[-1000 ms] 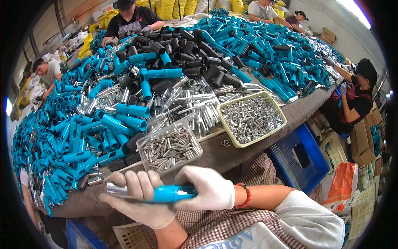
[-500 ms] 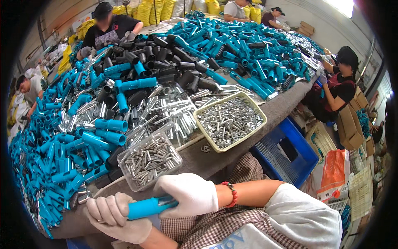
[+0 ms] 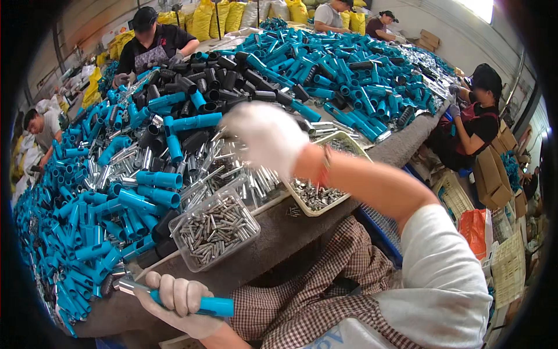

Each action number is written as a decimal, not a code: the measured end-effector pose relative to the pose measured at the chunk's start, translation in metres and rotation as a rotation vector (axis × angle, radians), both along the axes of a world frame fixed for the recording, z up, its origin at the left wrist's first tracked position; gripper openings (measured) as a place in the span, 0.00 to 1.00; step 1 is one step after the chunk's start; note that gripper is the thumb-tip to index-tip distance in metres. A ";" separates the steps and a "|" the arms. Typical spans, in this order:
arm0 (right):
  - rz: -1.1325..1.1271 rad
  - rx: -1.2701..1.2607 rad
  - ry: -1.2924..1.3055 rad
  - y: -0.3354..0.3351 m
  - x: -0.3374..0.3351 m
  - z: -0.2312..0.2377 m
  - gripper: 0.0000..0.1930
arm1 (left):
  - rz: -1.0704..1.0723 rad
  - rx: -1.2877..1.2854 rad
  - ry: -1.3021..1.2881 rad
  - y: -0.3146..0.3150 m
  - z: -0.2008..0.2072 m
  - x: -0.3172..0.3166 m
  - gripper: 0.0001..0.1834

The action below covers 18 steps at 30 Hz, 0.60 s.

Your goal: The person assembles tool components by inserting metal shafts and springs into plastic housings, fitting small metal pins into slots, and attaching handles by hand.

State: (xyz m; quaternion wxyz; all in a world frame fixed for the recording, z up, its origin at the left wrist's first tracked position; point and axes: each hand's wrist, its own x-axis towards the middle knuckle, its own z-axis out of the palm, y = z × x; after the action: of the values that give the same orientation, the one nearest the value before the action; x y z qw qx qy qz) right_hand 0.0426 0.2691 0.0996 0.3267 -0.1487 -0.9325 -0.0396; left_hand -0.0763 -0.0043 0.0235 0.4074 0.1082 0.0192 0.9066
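Note:
My left hand point(image 3: 185, 303), in a whitish work glove, is closed round a turquoise tube point(image 3: 216, 306) near the lower edge. From the tube's left end sticks a shiny metal piece point(image 3: 132, 286). My right hand point(image 3: 264, 138), also gloved, is stretched out over the heap of metal parts and smeared by motion, so its fingers cannot be made out. Beneath and left of it lie silvery metal rods point(image 3: 256, 181). A clear plastic tub point(image 3: 232, 252) of short metal pins stands between my hands. My right forearm partly covers a cream tray point(image 3: 331, 207) of small metal parts.
Turquoise tubes point(image 3: 131, 200) and black sleeves point(image 3: 232, 81) are heaped across the table. Several people work round it, one point(image 3: 474, 116) at the right. A blue crate point(image 3: 378, 232) stands below the table edge, with cardboard boxes point(image 3: 493, 180) and cream baskets point(image 3: 508, 262) further right.
My right hand has let go of the turquoise tube and swung away, up over the metal parts. The left hand still grips the tube, and a metal end now shows at its left.

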 end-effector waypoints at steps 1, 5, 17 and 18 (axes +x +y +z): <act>-0.166 -0.012 -0.055 0.035 -0.005 0.001 0.18 | 0.024 -0.010 0.031 -0.001 -0.003 0.001 0.19; -0.660 -0.272 -0.353 0.128 -0.008 -0.020 0.25 | 0.036 -0.026 0.083 0.001 -0.003 0.007 0.21; -0.251 -0.476 -0.021 0.060 0.026 -0.003 0.26 | -0.066 0.075 0.104 -0.004 0.008 0.015 0.24; -0.128 -0.509 0.066 0.043 0.035 -0.004 0.24 | -0.074 0.090 0.097 -0.003 0.011 0.017 0.24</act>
State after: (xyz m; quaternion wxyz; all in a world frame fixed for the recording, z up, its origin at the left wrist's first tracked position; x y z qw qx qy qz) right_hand 0.0775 0.3125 0.0959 0.3058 -0.2860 -0.8900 0.1804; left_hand -0.0595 -0.0074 0.0341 0.4338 0.1707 -0.0057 0.8847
